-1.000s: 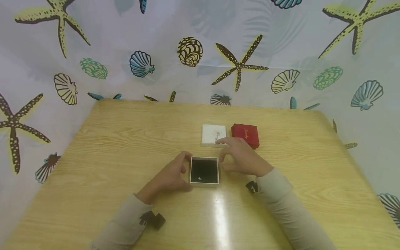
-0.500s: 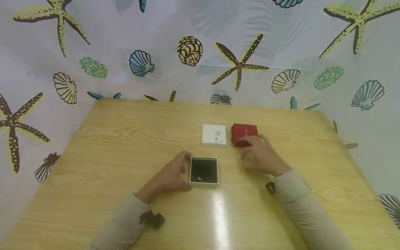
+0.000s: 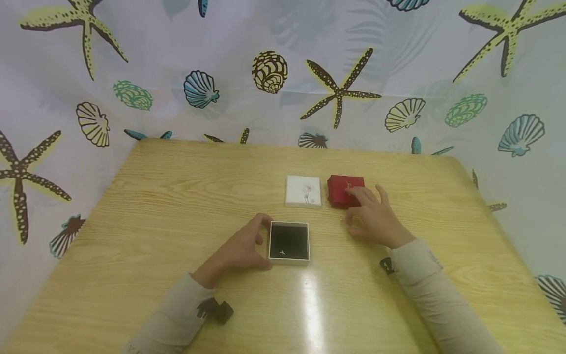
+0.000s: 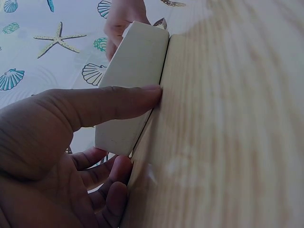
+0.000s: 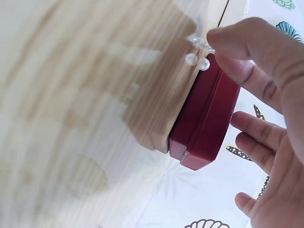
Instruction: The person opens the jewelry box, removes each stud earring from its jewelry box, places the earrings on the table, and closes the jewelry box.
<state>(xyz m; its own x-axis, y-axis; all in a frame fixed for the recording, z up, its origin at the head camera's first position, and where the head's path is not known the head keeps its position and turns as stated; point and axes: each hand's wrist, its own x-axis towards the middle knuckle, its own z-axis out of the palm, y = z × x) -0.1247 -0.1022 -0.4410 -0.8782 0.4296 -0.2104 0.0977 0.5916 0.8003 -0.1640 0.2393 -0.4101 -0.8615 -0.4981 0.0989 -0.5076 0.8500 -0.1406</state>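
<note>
An open white box with a black lining stands on the table before me. A small white star-shaped piece lies on the lining near its front left corner. My left hand holds the box's left side, thumb at the front corner and fingers at the back; in the left wrist view, the thumb lies along the white wall. To the right, my right hand pinches a small pearl bead cluster between thumb and index finger. The other fingers are spread beside the red box.
A white lid with a flower print lies behind the open box, left of the red box. The red box seems to consist of stacked parts. Behind the wooden table hangs a cloth with seashell and starfish prints.
My right hand has moved right, from beside the open box to the front of the red box, and its thumb and index finger now pinch the pearl bead cluster. My left hand stays put.
</note>
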